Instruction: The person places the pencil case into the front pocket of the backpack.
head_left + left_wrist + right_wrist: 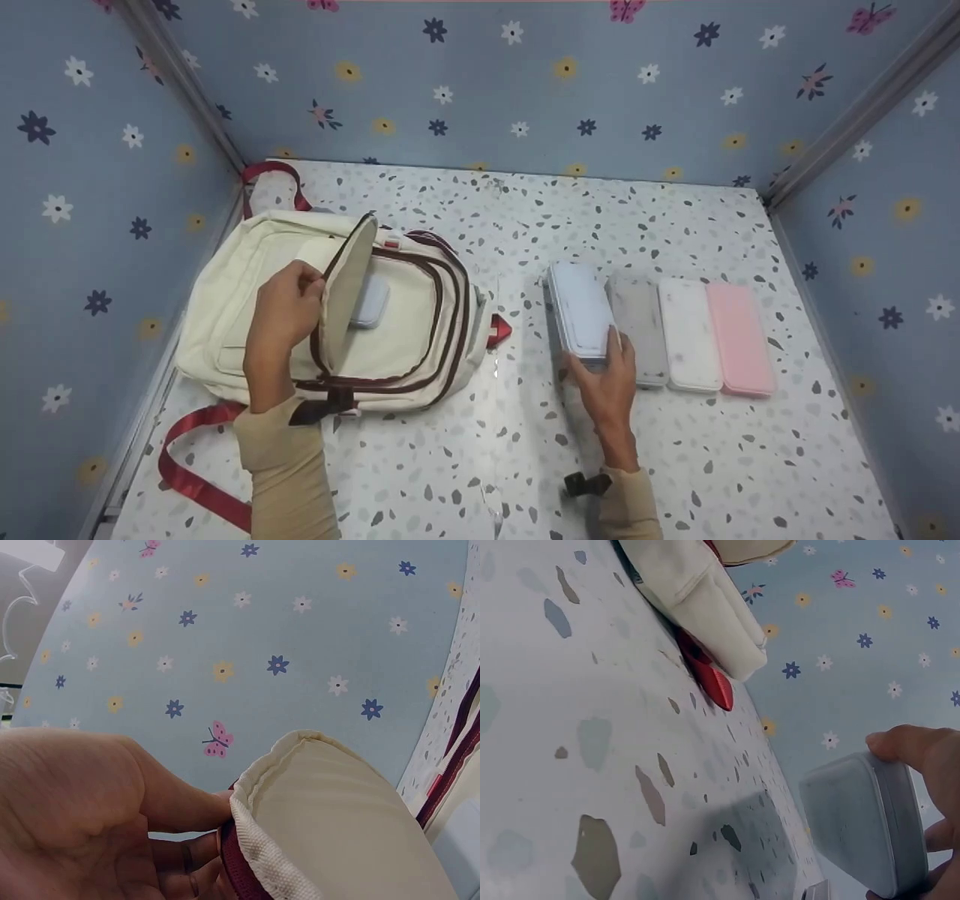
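A cream backpack (247, 300) with dark red zips lies on the left, its front pocket unzipped. My left hand (286, 311) pinches the edge of the pocket flap (349, 292) between thumb and fingers and holds it raised. Inside the pocket sits a pale blue box (371, 301), partly hidden by the flap. On the other side, my right hand (609, 386) grips the near end of a long light blue box (585, 307) with rounded corners. In the right wrist view this box (847, 817) is tilted above the table, its shadow below.
Right of the held box lie a grey box (637, 330), a white box (690, 334) and a pink box (741, 337), side by side. Red straps (199, 480) trail from the backpack. Flower-patterned panels (480, 90) enclose the speckled table (517, 217) at the back and sides.
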The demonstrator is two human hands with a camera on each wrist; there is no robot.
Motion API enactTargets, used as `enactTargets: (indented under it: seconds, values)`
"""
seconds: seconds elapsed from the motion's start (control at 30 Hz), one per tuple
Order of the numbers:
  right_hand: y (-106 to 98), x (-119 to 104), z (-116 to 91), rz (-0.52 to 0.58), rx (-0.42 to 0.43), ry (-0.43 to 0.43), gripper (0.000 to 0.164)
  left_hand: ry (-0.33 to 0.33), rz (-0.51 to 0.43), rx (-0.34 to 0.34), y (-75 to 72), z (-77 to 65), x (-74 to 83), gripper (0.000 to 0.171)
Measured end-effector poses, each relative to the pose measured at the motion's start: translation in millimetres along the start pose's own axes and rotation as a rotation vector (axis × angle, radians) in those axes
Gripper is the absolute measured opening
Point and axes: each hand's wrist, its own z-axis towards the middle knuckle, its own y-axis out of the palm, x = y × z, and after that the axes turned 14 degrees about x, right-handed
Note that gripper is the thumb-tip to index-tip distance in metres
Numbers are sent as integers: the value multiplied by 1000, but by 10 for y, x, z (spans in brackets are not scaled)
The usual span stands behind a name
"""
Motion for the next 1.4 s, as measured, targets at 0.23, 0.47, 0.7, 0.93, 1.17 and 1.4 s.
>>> enactTargets:
  seconds: [0.23, 0.47, 0.7, 0.93, 1.17, 1.4]
  values:
    - [-70, -73, 51, 95, -8, -37, 86, 2, -1, -8, -5, 1, -3, 20]
    - [-137, -189, 88, 151, 12, -114, 84, 0, 4, -11, -9, 9, 12, 19]
    - [-165, -328, 96, 216, 3, -175, 86, 1, 21, -2, -1, 25, 12, 19]
    - [-156, -422, 82, 250, -9, -226, 85, 3, 16, -7, 1, 14, 5, 19]
    - [-127, -481, 73, 311, -40, -325, 84, -2, 18, -4, 6, 12, 7, 18]
    - [-92, -517, 46, 310, -105, -381, 85, -12, 16, -6, 15, 10, 12, 19]
